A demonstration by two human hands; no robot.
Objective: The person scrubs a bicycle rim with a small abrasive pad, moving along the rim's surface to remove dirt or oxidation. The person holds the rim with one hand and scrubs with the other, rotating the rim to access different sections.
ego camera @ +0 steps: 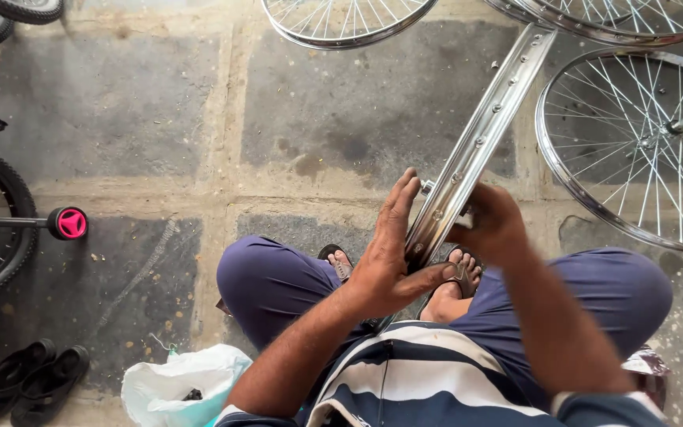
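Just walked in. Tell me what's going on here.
A person sits on the stone floor with a bare metal bicycle rim standing on edge between their knees. The left hand lies flat against one side of it, and the right hand grips the other. More spoked wheels lie alongside; a white bag and black sandals sit to the left.

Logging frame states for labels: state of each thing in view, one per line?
Wheel rim: upright on edge, between both hands.
Left hand: open, palm flat against rim.
Right hand: curled on rim's other side.
Spoked wheel: lying flat on floor.
Black sandals: off, paired.
White bag: open.
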